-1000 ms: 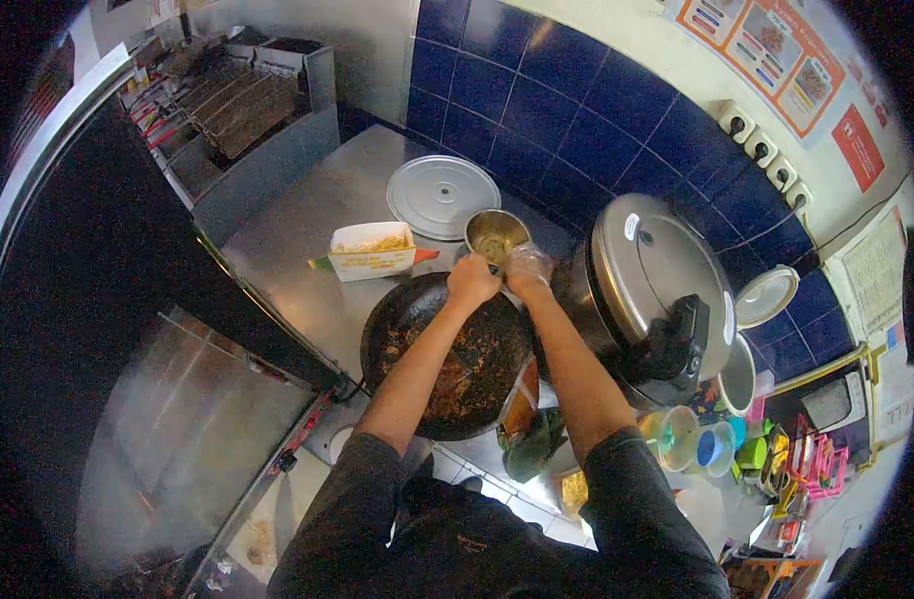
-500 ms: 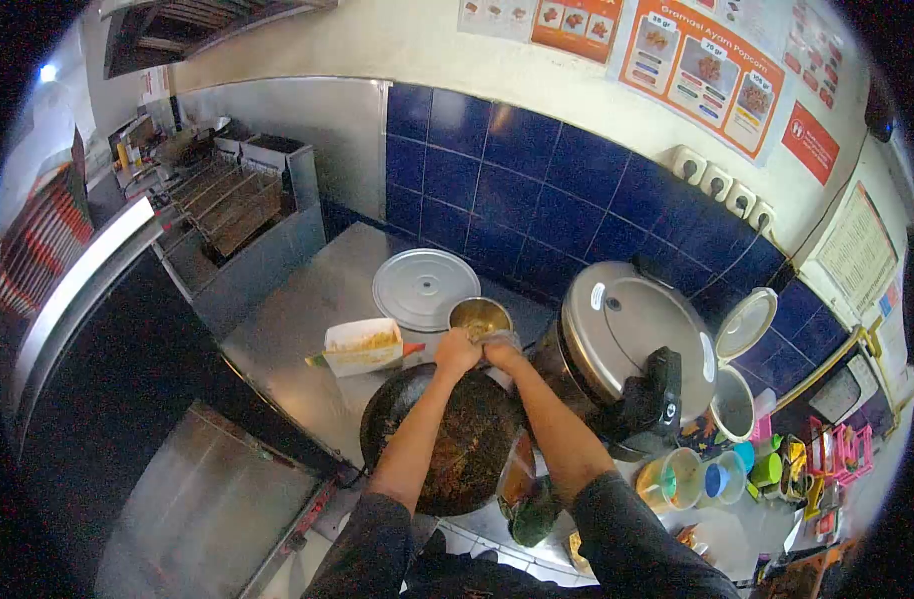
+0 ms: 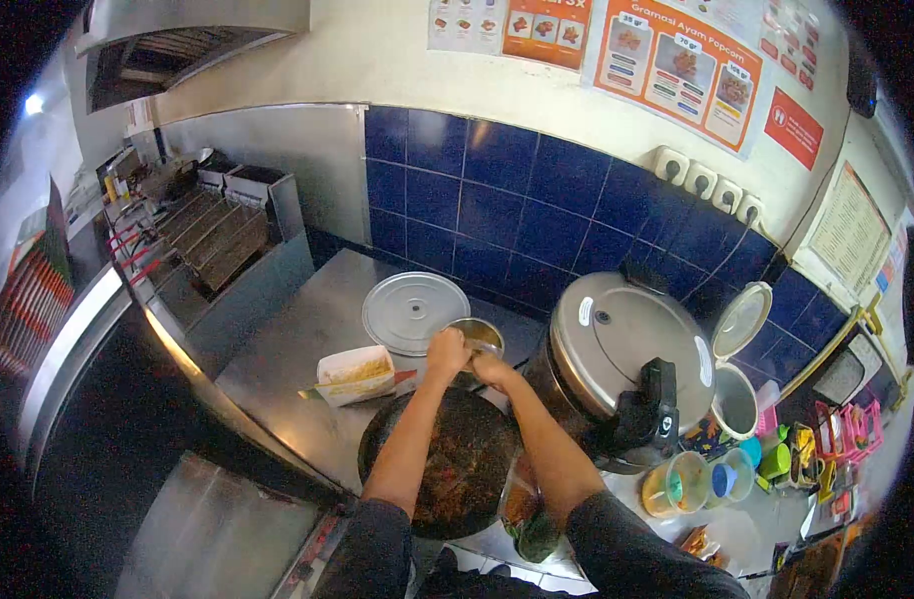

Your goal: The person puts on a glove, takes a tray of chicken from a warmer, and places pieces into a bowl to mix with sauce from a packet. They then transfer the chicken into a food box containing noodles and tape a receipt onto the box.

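The person's dark sleeves [image 3: 626, 544] come in from the bottom edge, and the bare forearms reach forward over a large blackened wok [image 3: 487, 431] with brown residue on its inner surface. Past its far rim, the left hand [image 3: 447, 355] and right hand [image 3: 492, 370] meet, touching or nearly so. The left fingers are curled in, the right ones bent toward them; I cannot tell what, if anything, they pinch. A small metal bowl [image 3: 480, 328] is right behind the hands, partly covered by them, so whether they grip it is unclear.

Left of the hands, a white paper box [image 3: 342, 365] stands on the steel counter [image 3: 282, 329]. To the right is a big rice cooker [image 3: 621, 334], its lid shut, with clear plastic tubs [image 3: 666, 489] beside it. Beyond the bowl, a round metal lid [image 3: 402, 309] lies flat before the blue-tiled wall [image 3: 497, 205]. Farther left, wire baskets [image 3: 212, 235] rest on a fryer.
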`<act>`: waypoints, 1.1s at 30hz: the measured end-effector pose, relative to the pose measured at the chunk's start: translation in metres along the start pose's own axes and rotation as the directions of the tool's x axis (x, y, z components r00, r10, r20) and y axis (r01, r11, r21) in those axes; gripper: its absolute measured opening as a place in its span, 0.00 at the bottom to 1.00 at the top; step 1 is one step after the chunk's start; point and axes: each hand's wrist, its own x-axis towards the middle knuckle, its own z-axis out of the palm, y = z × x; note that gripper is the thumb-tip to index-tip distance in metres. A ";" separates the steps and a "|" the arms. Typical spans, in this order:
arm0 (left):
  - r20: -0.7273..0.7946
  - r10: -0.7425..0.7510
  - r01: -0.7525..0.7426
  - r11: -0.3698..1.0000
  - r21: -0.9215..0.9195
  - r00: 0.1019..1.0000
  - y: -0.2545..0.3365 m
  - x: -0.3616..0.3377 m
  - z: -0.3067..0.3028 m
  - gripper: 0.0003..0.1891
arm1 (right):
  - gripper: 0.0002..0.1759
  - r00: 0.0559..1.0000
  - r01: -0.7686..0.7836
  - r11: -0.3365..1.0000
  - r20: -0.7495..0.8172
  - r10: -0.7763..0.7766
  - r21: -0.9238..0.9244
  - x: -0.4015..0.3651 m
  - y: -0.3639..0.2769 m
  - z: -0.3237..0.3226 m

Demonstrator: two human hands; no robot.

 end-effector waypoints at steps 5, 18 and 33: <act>0.019 -0.033 0.033 0.999 0.014 0.999 -0.010 0.018 0.012 0.10 | 0.18 0.937 0.313 0.941 -0.119 -0.328 -0.127 -0.017 -0.011 -0.005; -0.009 -0.141 0.141 0.990 -0.022 0.990 -0.034 0.062 0.034 0.16 | 0.10 0.890 0.019 0.693 -0.303 -0.340 -0.720 -0.009 -0.030 -0.027; -0.108 -0.886 -0.031 0.106 -0.994 0.452 -0.069 -0.141 -0.076 0.14 | 0.23 0.914 0.404 0.901 0.054 -0.401 -0.160 0.138 -0.066 0.094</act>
